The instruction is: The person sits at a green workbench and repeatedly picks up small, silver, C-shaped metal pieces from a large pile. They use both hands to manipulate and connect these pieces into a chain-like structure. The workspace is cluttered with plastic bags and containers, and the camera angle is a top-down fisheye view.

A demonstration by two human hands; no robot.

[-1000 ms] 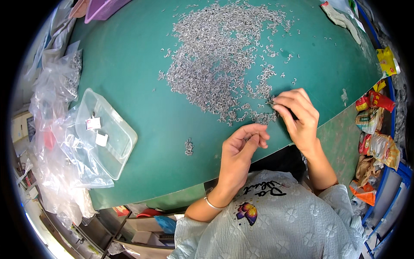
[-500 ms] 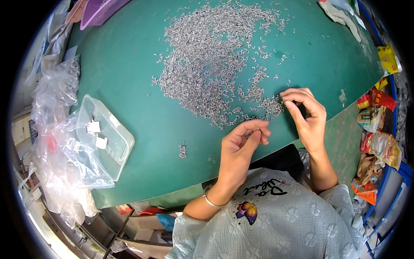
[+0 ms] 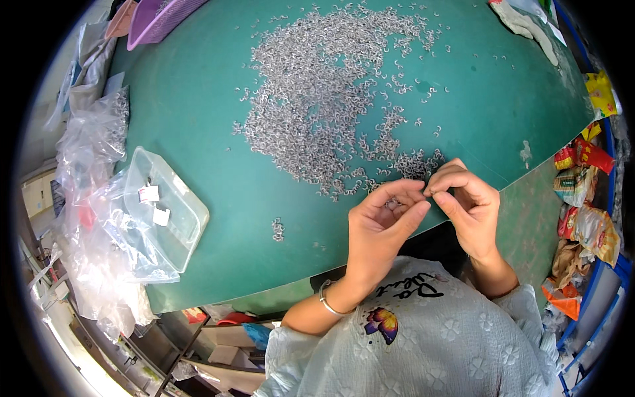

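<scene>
A broad pile of small silver-grey C-shaped metal pieces (image 3: 311,99) lies spread over the green table (image 3: 198,99), with loose ones scattered at its edges. Just below its near right end is my left hand (image 3: 378,228), fingers curled round a few of the metal pieces, which show in its palm. My right hand (image 3: 471,206) is closed in a pinch, its fingertips meeting those of the left. Whatever sits in that pinch is too small to make out. Apart from the pile, to the left of my hands, lies a small cluster of the same pieces (image 3: 278,229).
A clear plastic tub (image 3: 196,228) with paper tags stands at the left, beside crumpled clear bags (image 3: 89,198). A purple basket (image 3: 159,25) is at the far left, and a whitish glove (image 3: 526,28) at the far right. Coloured packets (image 3: 592,225) line the right side.
My right hand has come away from the pile's near edge, toward me and leftward, to the left hand's fingertips. My left hand has shifted slightly right.
</scene>
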